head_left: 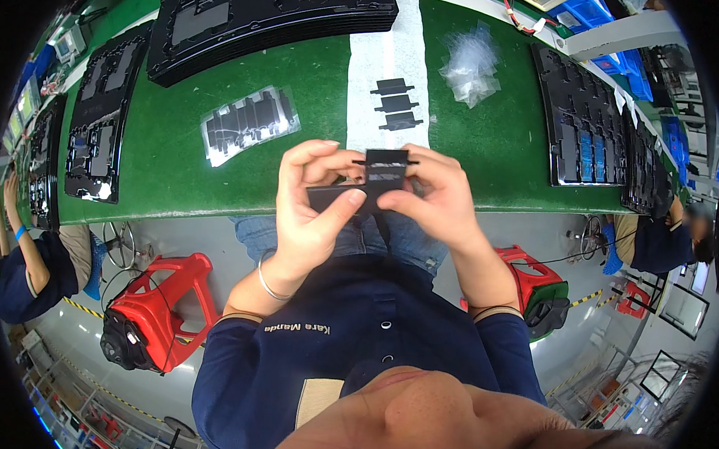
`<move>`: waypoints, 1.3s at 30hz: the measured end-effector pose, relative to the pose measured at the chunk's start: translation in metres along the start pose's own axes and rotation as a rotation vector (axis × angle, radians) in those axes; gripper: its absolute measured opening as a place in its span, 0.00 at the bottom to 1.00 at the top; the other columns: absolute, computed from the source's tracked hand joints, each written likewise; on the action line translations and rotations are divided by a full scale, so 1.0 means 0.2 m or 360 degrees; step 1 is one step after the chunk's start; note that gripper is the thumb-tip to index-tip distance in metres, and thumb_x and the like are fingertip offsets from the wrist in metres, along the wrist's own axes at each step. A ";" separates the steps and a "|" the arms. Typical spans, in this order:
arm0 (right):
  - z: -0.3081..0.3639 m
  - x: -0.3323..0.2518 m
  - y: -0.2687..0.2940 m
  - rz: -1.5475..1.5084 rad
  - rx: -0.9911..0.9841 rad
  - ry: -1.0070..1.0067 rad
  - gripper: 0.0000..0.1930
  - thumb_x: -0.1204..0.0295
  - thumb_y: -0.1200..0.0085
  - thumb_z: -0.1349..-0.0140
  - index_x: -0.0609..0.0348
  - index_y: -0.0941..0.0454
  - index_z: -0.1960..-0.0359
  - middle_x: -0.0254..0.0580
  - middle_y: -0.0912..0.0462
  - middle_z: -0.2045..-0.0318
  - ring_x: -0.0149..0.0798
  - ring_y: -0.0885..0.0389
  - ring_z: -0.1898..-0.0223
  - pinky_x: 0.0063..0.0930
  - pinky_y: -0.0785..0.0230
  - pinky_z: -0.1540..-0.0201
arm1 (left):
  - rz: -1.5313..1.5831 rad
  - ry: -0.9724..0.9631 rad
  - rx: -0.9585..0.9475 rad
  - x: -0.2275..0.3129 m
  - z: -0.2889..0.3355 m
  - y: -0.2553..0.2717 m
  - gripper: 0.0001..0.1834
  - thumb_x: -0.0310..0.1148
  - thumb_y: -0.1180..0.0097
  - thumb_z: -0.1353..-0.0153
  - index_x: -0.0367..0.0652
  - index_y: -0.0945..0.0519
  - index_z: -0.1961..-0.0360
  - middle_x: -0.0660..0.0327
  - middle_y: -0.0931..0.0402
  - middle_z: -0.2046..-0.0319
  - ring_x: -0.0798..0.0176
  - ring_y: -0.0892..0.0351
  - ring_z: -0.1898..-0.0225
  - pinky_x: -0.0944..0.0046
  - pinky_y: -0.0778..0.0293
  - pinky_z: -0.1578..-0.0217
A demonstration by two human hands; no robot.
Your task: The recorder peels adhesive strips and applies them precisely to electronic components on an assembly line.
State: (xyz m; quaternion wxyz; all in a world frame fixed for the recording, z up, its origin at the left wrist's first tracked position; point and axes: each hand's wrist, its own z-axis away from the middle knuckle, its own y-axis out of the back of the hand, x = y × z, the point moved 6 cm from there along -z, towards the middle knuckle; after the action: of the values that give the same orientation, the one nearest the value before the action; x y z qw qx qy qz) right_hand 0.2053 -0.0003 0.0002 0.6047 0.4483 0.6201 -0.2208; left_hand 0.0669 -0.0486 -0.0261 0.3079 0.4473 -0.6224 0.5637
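Note:
Between both hands, at the table's near edge, is a small black flat part (pixel 386 164) with narrow tabs at its sides. My left hand (pixel 306 215) grips it from the left, fingers curled and thumb over its near end. My right hand (pixel 438 194) pinches its right side. A dark rectangular piece (pixel 326 196) shows within my left hand; whether it joins the part I cannot tell. Just beyond, several similar black tabbed parts (pixel 397 103) lie in a column on a white strip (pixel 365 74). A clear sheet with black pieces (pixel 252 121) lies to the left.
The green table (pixel 317 73) carries a stack of black trays (pixel 272 19) at the far left and a pile of clear films (pixel 470 66) right of the strip. More black trays (pixel 581 121) stand right. Red stools (pixel 167 305) are behind; other people sit at both sides.

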 end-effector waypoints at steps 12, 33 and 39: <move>0.05 -0.05 0.04 -0.0054 0.0303 0.0165 0.07 0.78 0.38 0.57 0.65 0.23 0.75 0.36 0.26 0.79 0.29 0.30 0.77 0.21 0.40 0.76 | -0.0682 -0.0376 -0.0258 0.18 -0.13 -0.11 0.08 0.19 0.40 0.55 0.36 0.20 0.70 0.57 0.24 0.65 0.62 0.25 0.62 0.67 0.27 0.64; 0.05 -0.20 0.05 0.1037 0.1102 0.0827 0.10 0.81 0.39 0.64 0.63 0.22 0.75 0.37 0.26 0.81 0.37 0.30 0.81 0.25 0.39 0.81 | -0.1959 -0.0824 -0.0152 0.16 -0.02 -0.32 0.33 0.54 0.45 0.48 0.32 0.28 0.54 0.43 0.37 0.48 0.39 0.44 0.43 0.45 0.47 0.45; -0.01 0.02 0.08 -0.0165 0.0284 0.0016 0.10 0.74 0.37 0.55 0.65 0.27 0.79 0.35 0.30 0.82 0.29 0.32 0.79 0.24 0.39 0.75 | -0.0444 -0.0369 -0.0140 0.08 -0.13 -0.08 0.28 0.20 0.42 0.53 0.37 0.34 0.47 0.48 0.32 0.49 0.54 0.31 0.48 0.60 0.35 0.49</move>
State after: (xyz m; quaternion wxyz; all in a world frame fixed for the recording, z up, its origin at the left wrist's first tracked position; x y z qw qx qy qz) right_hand 0.2189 0.0101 0.0018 0.5471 0.4689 0.6233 -0.3040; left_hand 0.0721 -0.0263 0.0003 0.3286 0.5772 -0.6098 0.4325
